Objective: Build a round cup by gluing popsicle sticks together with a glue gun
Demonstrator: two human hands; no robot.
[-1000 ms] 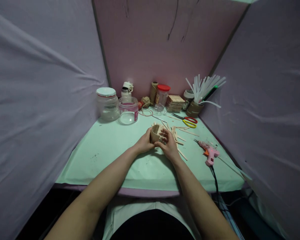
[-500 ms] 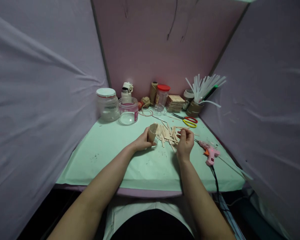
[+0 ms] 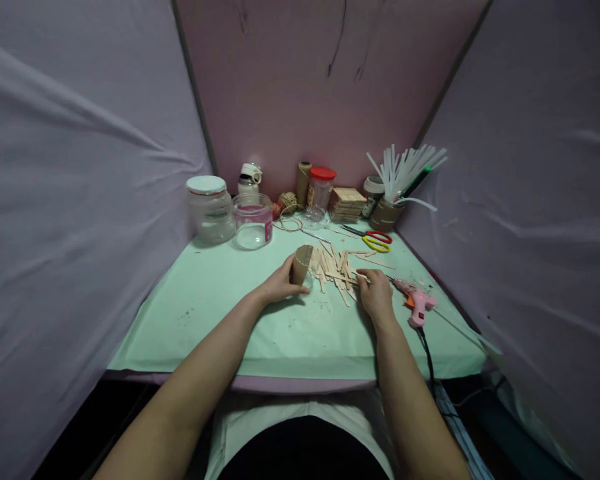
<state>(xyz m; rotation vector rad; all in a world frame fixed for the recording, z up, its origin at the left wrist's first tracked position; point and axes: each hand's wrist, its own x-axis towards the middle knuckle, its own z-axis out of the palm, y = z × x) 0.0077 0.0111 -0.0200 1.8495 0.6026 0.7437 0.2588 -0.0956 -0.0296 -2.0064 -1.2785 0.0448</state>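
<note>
My left hand is wrapped round a short brown cardboard tube, which it keeps tilted over the table. Pale material shows on the tube's right side, and something see-through is at its lower end; I cannot make out either clearly. To the right lies a loose pile of wooden craft sticks, pointing in many directions. At the pile's right edge, the thumb and fingers of my right hand close on the end of a craft stick. A pink glue gun rests just right of that hand.
Scissors with red and yellow handles lie behind the pile. Along the back stand a white-lidded jar, an open clear tub, a red-lidded jar, stacked wooden squares and a holder of glue sticks. A cord hangs off the front edge.
My right hand has come down toward the pile's right edge, its fingers now at a craft stick. My left hand still holds the tube in about the same place. The view has shifted slightly.
</note>
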